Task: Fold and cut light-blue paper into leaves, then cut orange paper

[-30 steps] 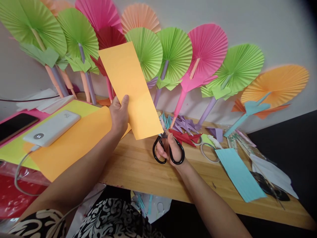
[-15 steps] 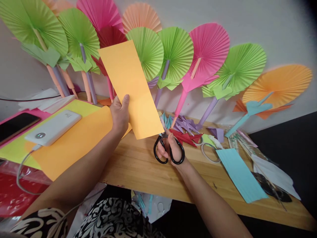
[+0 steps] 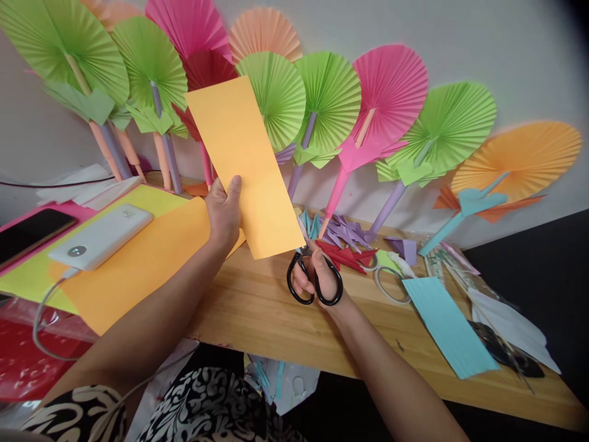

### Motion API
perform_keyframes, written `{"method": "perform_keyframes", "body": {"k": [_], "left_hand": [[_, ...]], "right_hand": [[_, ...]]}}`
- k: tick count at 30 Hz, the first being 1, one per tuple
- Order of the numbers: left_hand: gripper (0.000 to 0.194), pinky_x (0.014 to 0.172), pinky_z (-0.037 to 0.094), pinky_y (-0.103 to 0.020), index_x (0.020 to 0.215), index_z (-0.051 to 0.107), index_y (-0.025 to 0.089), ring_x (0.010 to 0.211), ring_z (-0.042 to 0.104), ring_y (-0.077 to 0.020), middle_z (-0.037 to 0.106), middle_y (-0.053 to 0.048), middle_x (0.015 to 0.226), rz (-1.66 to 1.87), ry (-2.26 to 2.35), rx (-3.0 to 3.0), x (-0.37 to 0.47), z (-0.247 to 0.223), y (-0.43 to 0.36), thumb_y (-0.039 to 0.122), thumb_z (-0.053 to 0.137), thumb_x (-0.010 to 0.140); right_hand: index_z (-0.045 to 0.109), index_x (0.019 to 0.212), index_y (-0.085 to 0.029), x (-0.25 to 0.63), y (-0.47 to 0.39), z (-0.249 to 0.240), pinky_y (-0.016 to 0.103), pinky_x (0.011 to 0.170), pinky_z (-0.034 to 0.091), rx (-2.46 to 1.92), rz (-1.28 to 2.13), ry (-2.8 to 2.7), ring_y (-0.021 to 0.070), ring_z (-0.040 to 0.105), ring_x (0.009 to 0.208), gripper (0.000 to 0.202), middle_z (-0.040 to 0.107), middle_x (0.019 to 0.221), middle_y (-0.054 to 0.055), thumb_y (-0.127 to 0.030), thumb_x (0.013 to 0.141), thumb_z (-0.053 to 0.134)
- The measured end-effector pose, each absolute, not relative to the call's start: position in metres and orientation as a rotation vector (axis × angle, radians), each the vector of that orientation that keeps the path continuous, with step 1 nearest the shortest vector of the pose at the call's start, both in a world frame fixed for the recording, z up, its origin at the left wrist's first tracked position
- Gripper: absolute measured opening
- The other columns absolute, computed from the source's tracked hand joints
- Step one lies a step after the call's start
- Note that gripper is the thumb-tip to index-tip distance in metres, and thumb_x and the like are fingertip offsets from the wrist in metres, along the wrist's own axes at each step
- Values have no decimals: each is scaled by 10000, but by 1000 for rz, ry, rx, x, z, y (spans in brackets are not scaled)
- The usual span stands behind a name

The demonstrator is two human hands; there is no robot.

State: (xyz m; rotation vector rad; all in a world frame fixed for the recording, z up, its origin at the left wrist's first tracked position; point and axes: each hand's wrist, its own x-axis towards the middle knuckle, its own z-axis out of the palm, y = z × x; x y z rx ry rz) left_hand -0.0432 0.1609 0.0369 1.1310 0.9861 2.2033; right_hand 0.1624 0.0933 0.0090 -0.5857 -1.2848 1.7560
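Note:
My left hand (image 3: 224,212) pinches the left edge of a yellow-orange paper rectangle (image 3: 246,166), thumb on its front face, and holds it up above the table. In my right hand (image 3: 319,276) are black-handled scissors (image 3: 334,294), with fingers through the loops. The scissors' pivot is at the paper's lower right corner, and the blades run up along its right edge, mostly hidden behind it. Left of my left hand, a larger orange sheet (image 3: 138,264) lies on a yellow-green one (image 3: 27,276).
Pleated paper fans on stems, among them a pink one (image 3: 391,92), lean on the wall. A white power bank (image 3: 103,236) and a phone (image 3: 32,236) lie left. Folded purple (image 3: 345,232) and red scraps (image 3: 345,255), tape rings and a blue pleated strip (image 3: 448,325) lie right.
The view has shifted very slightly. The scissor handles look a touch closer together; the paper and both hands keep nearly the same positions.

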Motion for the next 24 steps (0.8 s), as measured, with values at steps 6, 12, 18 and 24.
{"method": "perform_keyframes", "body": {"k": [6, 12, 18, 24], "left_hand": [[383, 927, 574, -364, 1047, 645, 193, 1052, 694, -235, 716, -89, 1162, 2200, 1003, 1113, -44, 37, 161, 521, 677, 852], [380, 945, 564, -365, 1056, 648, 191, 1065, 689, -234, 712, -86, 1169, 2208, 1009, 1144, -45, 36, 162, 522, 656, 868], [378, 935, 569, -368, 1061, 648, 178, 1039, 698, -233, 712, -84, 1152, 2215, 981, 1132, -45, 36, 162, 498, 673, 863], [376, 931, 576, -356, 1044, 649, 179, 1024, 705, -226, 718, -76, 1141, 2215, 980, 1116, -46, 36, 163, 499, 689, 850]], "right_hand": [[564, 1260, -203, 162, 93, 9, 208, 374, 402, -571, 1758, -1293, 60, 279, 314, 679, 451, 451, -104, -727, 828, 556], [549, 1280, -191, 162, 93, 8, 202, 374, 407, -526, 1762, -1288, 57, 261, 318, 640, 446, 459, -105, -681, 868, 547], [578, 1243, -188, 162, 94, 7, 193, 370, 400, -548, 1766, -1288, 53, 251, 310, 664, 423, 429, -112, -716, 841, 551], [667, 1002, -176, 162, 96, 10, 247, 450, 467, -588, 1805, -1277, 58, 260, 330, 673, 398, 437, -102, -797, 783, 530]]}}
